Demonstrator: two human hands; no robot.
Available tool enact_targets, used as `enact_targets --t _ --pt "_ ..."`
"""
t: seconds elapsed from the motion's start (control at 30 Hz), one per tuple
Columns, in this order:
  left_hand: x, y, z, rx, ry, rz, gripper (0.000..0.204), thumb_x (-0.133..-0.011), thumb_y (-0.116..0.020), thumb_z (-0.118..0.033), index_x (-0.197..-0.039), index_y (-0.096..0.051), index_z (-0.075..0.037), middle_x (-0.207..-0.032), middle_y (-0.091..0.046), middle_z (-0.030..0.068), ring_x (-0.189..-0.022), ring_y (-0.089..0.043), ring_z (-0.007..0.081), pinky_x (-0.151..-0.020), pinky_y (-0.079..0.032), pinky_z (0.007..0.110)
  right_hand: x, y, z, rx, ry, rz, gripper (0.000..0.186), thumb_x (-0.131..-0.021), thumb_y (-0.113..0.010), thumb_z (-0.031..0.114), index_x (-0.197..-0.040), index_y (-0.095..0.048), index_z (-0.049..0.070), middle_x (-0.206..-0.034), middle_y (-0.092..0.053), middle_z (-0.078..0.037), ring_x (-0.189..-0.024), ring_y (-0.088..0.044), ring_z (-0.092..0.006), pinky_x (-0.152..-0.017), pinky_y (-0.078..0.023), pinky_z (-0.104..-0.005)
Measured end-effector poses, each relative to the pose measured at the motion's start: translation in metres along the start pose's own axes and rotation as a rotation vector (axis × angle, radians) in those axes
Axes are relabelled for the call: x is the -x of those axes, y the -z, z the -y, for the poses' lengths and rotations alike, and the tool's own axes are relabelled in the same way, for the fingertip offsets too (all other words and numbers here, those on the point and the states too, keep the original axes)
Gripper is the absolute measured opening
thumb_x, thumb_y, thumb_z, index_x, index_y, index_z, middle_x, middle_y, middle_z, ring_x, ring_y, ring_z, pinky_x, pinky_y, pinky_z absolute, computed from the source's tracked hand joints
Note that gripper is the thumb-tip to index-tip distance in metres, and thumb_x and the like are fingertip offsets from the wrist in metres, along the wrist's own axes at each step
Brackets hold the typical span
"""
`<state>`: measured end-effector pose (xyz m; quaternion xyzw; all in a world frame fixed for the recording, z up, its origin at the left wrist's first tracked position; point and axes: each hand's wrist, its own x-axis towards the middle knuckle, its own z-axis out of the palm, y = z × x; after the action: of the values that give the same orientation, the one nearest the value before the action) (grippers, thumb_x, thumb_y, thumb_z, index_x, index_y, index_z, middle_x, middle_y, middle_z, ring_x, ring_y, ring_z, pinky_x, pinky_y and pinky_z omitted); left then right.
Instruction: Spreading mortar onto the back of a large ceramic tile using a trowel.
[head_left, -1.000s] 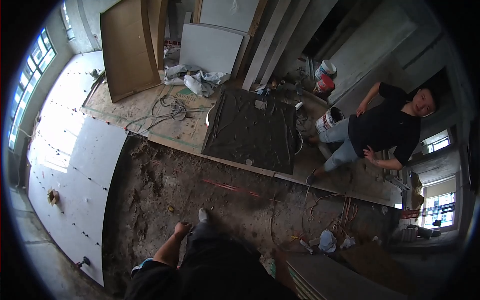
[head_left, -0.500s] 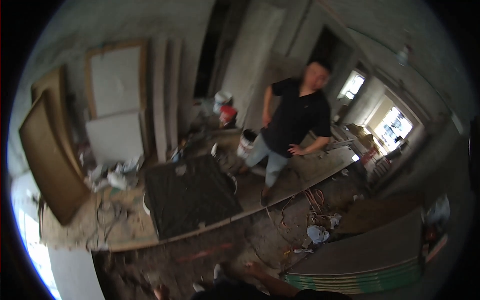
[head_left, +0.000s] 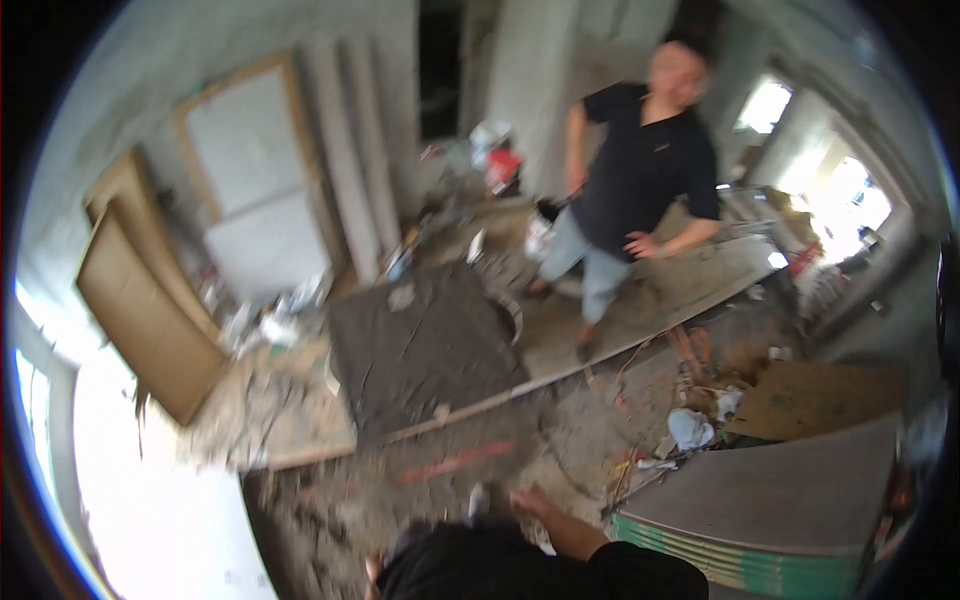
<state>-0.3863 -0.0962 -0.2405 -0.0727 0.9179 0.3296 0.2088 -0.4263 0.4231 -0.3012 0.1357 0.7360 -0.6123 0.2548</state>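
My right hand [head_left: 532, 499] hangs beside my body above the dirty floor. Its fingers point loosely forward and apart, with nothing seen in them. Only a sliver of my left hand [head_left: 374, 573] shows at the lower edge beside my black clothing, and its fingers are hidden. Closest to my right hand is a stack of grey boards with green edges [head_left: 770, 497]. Ahead of me, a dark sheet [head_left: 425, 350] covers something wide and low, with pale rounded rims showing at its sides. Neither hand touches these things.
A person in a black shirt [head_left: 648, 165] stands on the long board [head_left: 670, 305], hands at the hips. Brown panels [head_left: 150, 310] and a framed white board [head_left: 245, 140] lean along the wall. Cables, a white bag [head_left: 690, 428] and rubble litter the floor. Buckets stand behind.
The view has tilted and shifted, so the room sits further right and more of my body shows. My right arm reaches further into view. The other person keeps the hands-on-hips stance.
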Motion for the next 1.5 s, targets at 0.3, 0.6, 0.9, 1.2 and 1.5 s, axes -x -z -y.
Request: enact_targets --t 0.3,0.6,0.9,1.2,1.5 --pt "0.066 0.011 -0.026 0.549 0.549 -0.265 0.037 -0.090 -0.073 -0.034 -0.111 -0.076 -0.003 -0.083 -0.075 0.0110 -0.072 -0.070 0.0151 -0.068 -0.055 0.032 -0.055 -0.019 0.068 -0.235 -0.352 -0.169 0.017 -0.097 -0.067 0.020 -0.105 -0.070 0.005 -0.086 -0.073 -0.005 -0.069 -0.069 -0.0135 -0.054 -0.052 -0.0289" --pt "0.073 0.016 -0.006 0.606 0.752 -0.281 0.034 -0.090 -0.069 -0.030 -0.107 -0.077 -0.003 -0.089 -0.077 0.0130 -0.084 -0.073 0.0203 -0.079 -0.055 0.035 -0.055 0.029 0.047 0.013 -0.418 -0.152 0.014 -0.092 -0.069 0.017 -0.089 -0.064 0.004 -0.069 -0.066 -0.008 -0.055 -0.064 -0.0178 -0.049 -0.049 -0.0327" --pt "0.055 0.047 0.087 0.711 0.820 -0.472 0.042 -0.093 -0.065 -0.036 -0.109 -0.074 0.002 -0.100 -0.076 0.0188 -0.087 -0.073 0.0317 -0.083 -0.054 0.041 -0.088 -0.112 0.169 0.191 -0.478 -0.088 0.010 -0.095 -0.065 0.018 -0.094 -0.066 0.008 -0.072 -0.065 -0.004 -0.061 -0.065 -0.0152 -0.052 -0.051 -0.0320" --pt "0.041 0.141 0.196 0.658 0.930 -0.507 0.037 -0.088 -0.070 -0.036 -0.110 -0.076 -0.006 -0.103 -0.076 0.0161 -0.098 -0.073 0.0308 -0.088 -0.055 0.040 -0.155 -0.304 0.364 0.412 -0.008 0.346 0.030 -0.096 -0.068 0.013 -0.123 -0.065 -0.001 -0.092 -0.071 -0.004 -0.075 -0.066 -0.0106 -0.066 -0.051 -0.0246" --pt "0.024 0.131 0.252 1.018 0.909 -0.684 0.020 -0.098 -0.065 -0.021 -0.104 -0.071 -0.002 -0.079 -0.066 0.0012 -0.067 -0.059 0.0106 -0.059 -0.046 0.027 -0.166 -0.301 0.362 0.524 -0.142 0.123 0.012 -0.091 -0.071 0.007 -0.100 -0.066 0.002 -0.083 -0.071 -0.008 -0.067 -0.067 -0.0133 -0.057 -0.054 -0.0285"
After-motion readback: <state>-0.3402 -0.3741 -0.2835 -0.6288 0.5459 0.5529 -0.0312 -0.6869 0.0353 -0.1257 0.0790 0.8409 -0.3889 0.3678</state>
